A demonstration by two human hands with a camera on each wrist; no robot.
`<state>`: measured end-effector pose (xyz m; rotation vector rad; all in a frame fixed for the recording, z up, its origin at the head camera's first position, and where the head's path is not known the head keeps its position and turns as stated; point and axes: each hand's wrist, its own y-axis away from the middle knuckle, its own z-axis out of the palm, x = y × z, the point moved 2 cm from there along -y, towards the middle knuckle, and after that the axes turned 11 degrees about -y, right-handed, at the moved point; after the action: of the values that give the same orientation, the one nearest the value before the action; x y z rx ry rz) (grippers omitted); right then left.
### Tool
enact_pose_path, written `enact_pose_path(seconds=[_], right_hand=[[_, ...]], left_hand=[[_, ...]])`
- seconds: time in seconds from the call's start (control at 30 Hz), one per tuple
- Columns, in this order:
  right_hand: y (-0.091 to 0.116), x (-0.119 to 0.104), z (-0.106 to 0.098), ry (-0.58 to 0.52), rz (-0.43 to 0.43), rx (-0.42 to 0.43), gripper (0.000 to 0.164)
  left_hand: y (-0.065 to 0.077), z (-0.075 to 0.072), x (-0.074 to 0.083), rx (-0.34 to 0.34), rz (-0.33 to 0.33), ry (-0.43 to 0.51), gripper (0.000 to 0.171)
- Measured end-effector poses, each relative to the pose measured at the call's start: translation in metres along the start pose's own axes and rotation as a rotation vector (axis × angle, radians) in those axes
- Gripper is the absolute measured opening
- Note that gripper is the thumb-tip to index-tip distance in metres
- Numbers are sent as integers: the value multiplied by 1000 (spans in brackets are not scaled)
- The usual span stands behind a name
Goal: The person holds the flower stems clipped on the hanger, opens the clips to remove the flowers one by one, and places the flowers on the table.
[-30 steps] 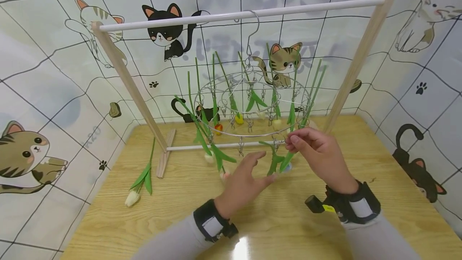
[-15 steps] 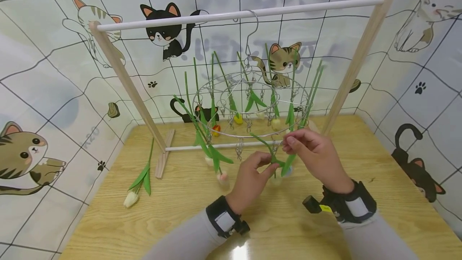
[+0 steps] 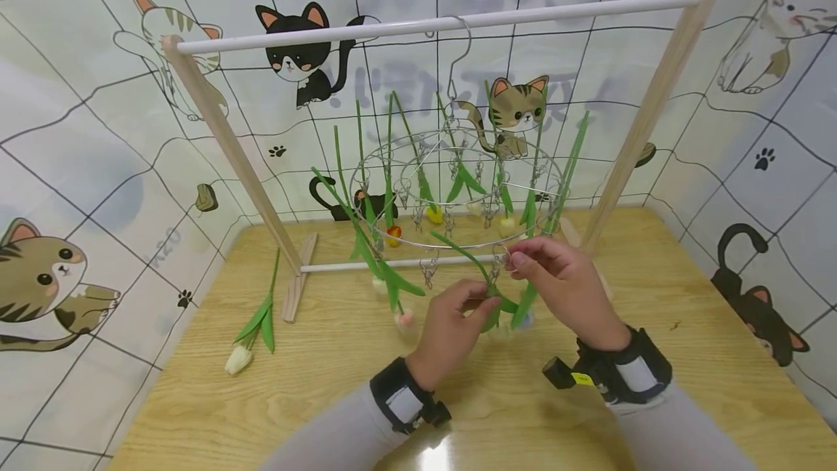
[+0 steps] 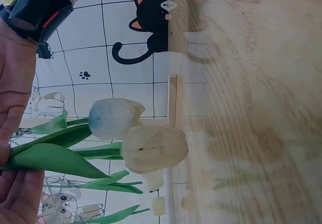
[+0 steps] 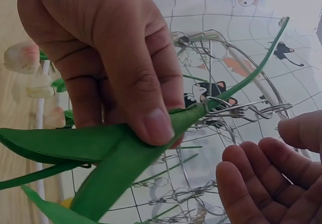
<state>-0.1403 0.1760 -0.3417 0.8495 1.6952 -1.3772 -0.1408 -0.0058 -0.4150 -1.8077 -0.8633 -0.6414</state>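
My left hand (image 3: 451, 322) pinches the leaves and stem of a tulip (image 5: 108, 153) between thumb and fingers. Its cream blossom (image 4: 153, 148) points downward, and the bent stem rises past the hand to the upper left in the head view. In the right wrist view a wire clip (image 5: 221, 110) crosses this stem just above the leaves. My right hand (image 3: 565, 282) is beside that clip at the front of the round wire hanger (image 3: 451, 246), fingers bent; whether it pinches the wire I cannot tell. A bluish-white tulip (image 4: 115, 118) hangs close behind the cream one.
From a wooden stand with a white rail (image 3: 392, 31) the hanger hangs by its hook (image 3: 463, 49). Several other tulips hang head-down around it; an unused clip (image 3: 428, 271) dangles in front. One white tulip (image 3: 242, 358) lies on the table (image 3: 314, 398) at left.
My left hand has moved right and taken hold of the tulip by its leaves, and its stem now leans further left. My right hand has shifted slightly left beside the clip.
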Motion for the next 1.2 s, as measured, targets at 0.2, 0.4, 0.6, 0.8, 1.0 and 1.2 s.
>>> enact_pose_path(seconds=[0.2,0.4,0.6,0.8,1.0,1.2], right_hand=[[0,8,8,-86,-5,-28,19],[1,16,16,-227,6,-93,25],[3,23,23,-266,71,-109,27],[4,27,28,-306,116,-74,28],[5,29,28,-341,128,-71,17],[6,31,29,-369,113,-77,14]], left_hand=[[1,-3,0,6,6,2,10],[4,-8,-2,-1,-8,4,10],[6,-12,-2,1,-11,6,12],[9,-14,-2,-16,-40,1,12],[11,-15,-2,-36,-68,-8,11],[11,-15,-3,-51,-92,-6,11]])
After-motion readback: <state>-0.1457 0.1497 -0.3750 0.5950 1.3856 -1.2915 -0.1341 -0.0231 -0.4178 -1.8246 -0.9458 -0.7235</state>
